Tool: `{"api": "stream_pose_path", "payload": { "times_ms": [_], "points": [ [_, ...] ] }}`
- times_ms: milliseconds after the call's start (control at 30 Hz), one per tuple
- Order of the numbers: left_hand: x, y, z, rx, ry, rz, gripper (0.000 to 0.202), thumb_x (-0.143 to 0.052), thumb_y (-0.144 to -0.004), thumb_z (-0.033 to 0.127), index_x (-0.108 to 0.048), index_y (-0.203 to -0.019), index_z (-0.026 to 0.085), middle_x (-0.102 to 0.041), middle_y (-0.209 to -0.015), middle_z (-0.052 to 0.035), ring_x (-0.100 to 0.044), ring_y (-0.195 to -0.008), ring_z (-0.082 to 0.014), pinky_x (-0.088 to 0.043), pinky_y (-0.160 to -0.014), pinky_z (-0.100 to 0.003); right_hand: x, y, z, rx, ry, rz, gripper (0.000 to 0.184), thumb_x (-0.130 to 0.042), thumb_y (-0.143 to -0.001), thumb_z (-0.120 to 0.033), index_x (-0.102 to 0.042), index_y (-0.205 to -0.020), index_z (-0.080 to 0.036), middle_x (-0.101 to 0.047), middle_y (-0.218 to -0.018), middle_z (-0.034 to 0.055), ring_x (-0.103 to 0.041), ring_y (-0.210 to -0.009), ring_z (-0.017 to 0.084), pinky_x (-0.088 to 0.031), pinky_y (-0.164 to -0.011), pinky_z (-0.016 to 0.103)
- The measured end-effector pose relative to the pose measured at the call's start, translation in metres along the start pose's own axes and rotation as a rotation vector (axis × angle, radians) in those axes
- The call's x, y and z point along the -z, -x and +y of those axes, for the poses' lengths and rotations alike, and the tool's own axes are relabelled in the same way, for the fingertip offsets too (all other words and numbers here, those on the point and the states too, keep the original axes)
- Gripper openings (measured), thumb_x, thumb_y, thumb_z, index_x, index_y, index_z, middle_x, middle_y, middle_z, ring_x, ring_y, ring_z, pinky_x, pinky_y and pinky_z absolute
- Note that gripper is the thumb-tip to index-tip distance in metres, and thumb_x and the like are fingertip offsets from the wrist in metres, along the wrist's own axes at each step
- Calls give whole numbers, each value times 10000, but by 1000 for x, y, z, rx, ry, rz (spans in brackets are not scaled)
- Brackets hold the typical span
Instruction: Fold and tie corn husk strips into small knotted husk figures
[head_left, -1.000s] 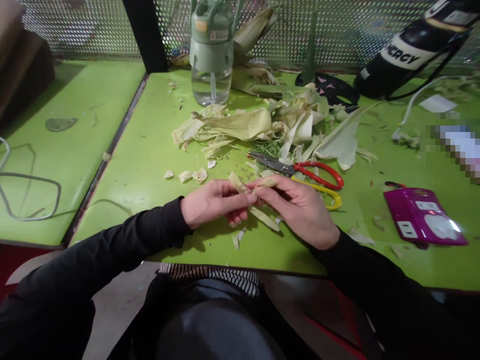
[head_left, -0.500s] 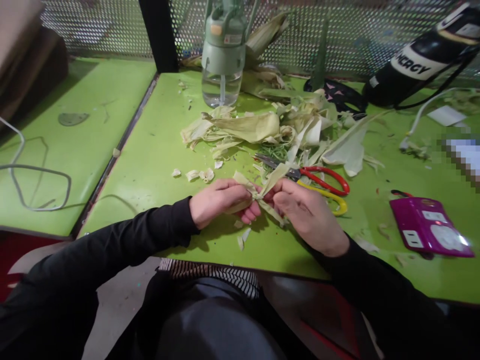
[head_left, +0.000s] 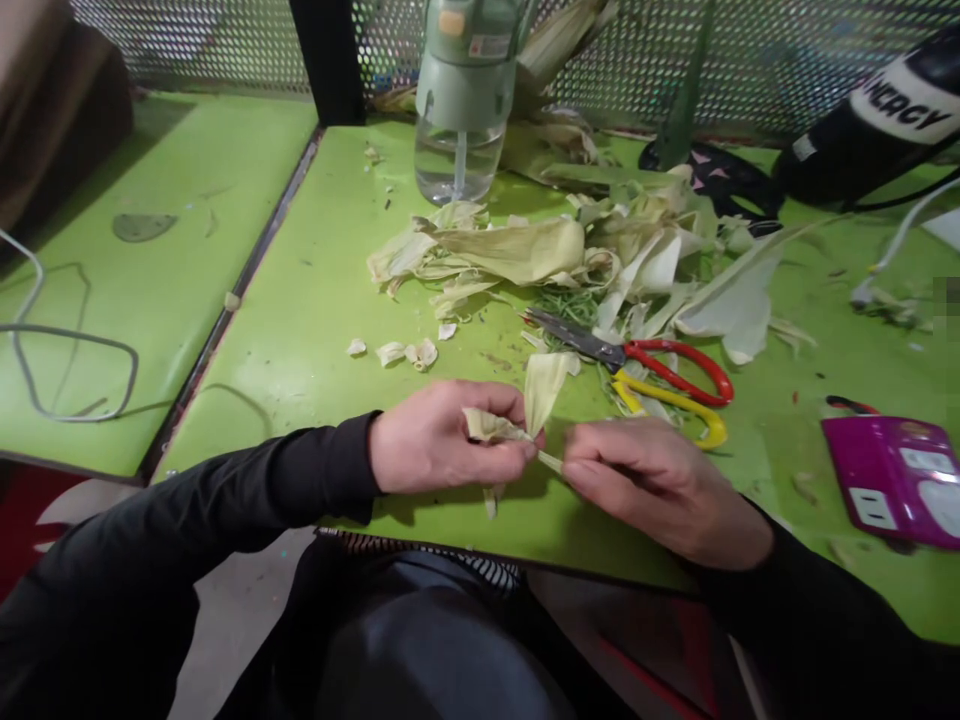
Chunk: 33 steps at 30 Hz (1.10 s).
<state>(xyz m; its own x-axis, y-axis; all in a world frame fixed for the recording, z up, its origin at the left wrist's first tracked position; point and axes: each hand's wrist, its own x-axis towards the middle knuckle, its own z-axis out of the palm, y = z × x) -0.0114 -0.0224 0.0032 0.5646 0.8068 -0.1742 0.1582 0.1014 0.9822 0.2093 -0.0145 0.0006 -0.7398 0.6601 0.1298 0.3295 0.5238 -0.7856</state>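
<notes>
Grey cable point(head_left: 75, 330) loops across the far left of the green table point(head_left: 330, 230), then some little dried husk scraps point(head_left: 391, 354) lie further along. Next up is the left hand point(head_left: 442, 440), thumb and fingers pinching a folded corn husk strip point(head_left: 546, 385) right near the table's front edge, one flap poking up. Behind it stands a pale green water bottle point(head_left: 463, 95) with a straw, just beside a messy corn husk pile point(head_left: 517, 250). Scissors point(head_left: 616, 355) with one red and one yellow handle lie in front of the pile. Right hand's point(head_left: 667, 490) got the strip's narrow end nipped between thumb and finger. Far right: black flask point(head_left: 847, 150) leaning, purple power socket point(head_left: 855, 450) nearer the front.
</notes>
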Motion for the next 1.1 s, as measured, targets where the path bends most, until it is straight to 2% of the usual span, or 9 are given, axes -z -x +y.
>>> {"api": "stream_pose_path", "payload": {
  "times_ms": [133,233,333,400,533,633,767,900,1100],
  "points": [
    [7,1,3,-49,-101,-20,100,-633,-818,224,-661,-850,133,-654,-775,-11,-580,-697,-105,-470,-634,-198,7,0,6,102,-60,-55,302,-529,-946,-209,-478,-649,-205,-439,-532,-66,-396,-459,53,-284,-454,204],
    [13,-2,0,-66,-101,-26,121,-624,-851,247,-649,-877,131,-660,-796,-18,-586,-702,-108,-485,-660,-211,9,-4,9,24,-55,-85,304,-536,-964,-244,-518,-663,-206,-501,-537,-61,-438,-457,56,-318,-460,198],
    [16,-7,-6,-34,-33,-31,174,-564,-922,310,-594,-897,140,-613,-728,1,-543,-608,-91,-473,-605,-213,6,-8,6,-171,30,2,217,-568,-965,-360,-616,-821,-205,-627,-654,-27,-540,-530,88,-386,-514,218],
    [14,-10,-10,-44,30,-52,209,-507,-966,338,-550,-883,151,-599,-719,1,-530,-583,-84,-475,-593,-215,1,-10,3,-243,68,101,280,-538,-972,-465,-623,-927,-202,-664,-737,-3,-578,-591,116,-417,-556,240],
    [2,-12,-18,-90,110,-6,171,-520,-976,338,-447,-1013,187,-618,-697,27,-530,-517,-76,-452,-523,-197,-11,-12,-1,-296,170,231,391,-439,-1002,-542,-531,-800,-221,-563,-595,-33,-507,-523,120,-353,-530,262],
    [-5,-14,-22,-97,77,86,168,-550,-969,297,-412,-975,203,-638,-688,38,-525,-479,-59,-420,-482,-174,-18,-14,-2,-297,188,284,396,-447,-1008,-514,-436,-731,-233,-560,-573,-34,-524,-523,123,-343,-540,269],
    [-9,-19,-23,-49,80,158,141,-515,-990,258,-428,-901,192,-604,-643,46,-518,-465,-52,-438,-477,-170,-26,-14,-1,-254,150,378,304,-453,-1018,-385,-442,-754,-235,-544,-580,-43,-495,-508,112,-363,-555,269],
    [-9,-21,-23,-37,190,114,219,-544,-987,335,-447,-869,178,-569,-626,53,-540,-482,-50,-476,-498,-174,-30,-13,-2,-238,110,455,265,-452,-1013,-341,-455,-771,-233,-502,-576,-55,-446,-489,101,-351,-531,268],
    [-9,-19,-25,-44,338,84,421,-819,-765,317,-481,-975,180,-600,-598,83,-559,-471,-61,-468,-463,-168,-30,-14,1,-219,50,512,168,-584,-935,-311,-514,-807,-228,-500,-679,-38,-465,-582,111,-372,-562,271]
  ]
}}
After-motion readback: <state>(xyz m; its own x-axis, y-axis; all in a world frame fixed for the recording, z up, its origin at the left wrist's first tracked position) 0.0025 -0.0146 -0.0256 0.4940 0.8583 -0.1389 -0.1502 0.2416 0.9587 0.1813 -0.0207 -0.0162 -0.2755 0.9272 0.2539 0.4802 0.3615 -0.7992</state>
